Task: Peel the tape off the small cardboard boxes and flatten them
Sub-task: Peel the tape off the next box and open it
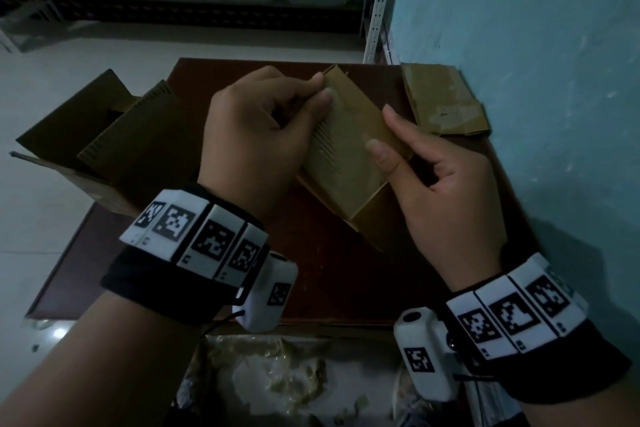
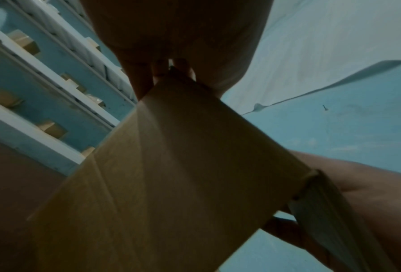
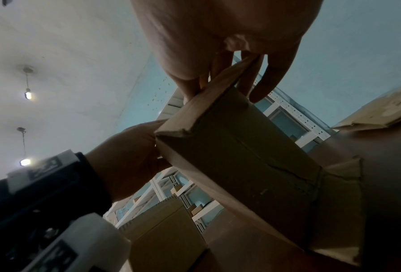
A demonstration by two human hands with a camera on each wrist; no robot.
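Open carton (image 1: 104,135): stands at the left edge of the dark table (image 1: 311,270), flaps up, beside the left forearm.
Left hand (image 1: 256,135): knuckles up, fingers curled; thumb and forefinger pinch at the far upper edge of the small box (image 1: 349,149). Whether they hold tape or cardboard there, I cannot tell.
Small box: held above the table's middle between both hands, tilted, its long face upward, near end flaps open.
Right hand (image 1: 446,191): palm turned inward, thumb pressed on the box's top face, forefinger extended along its right edge, the other fingers curled under.
Flattened boxes (image 1: 443,104): lying at the table's far right corner, against the blue wall (image 1: 536,45).
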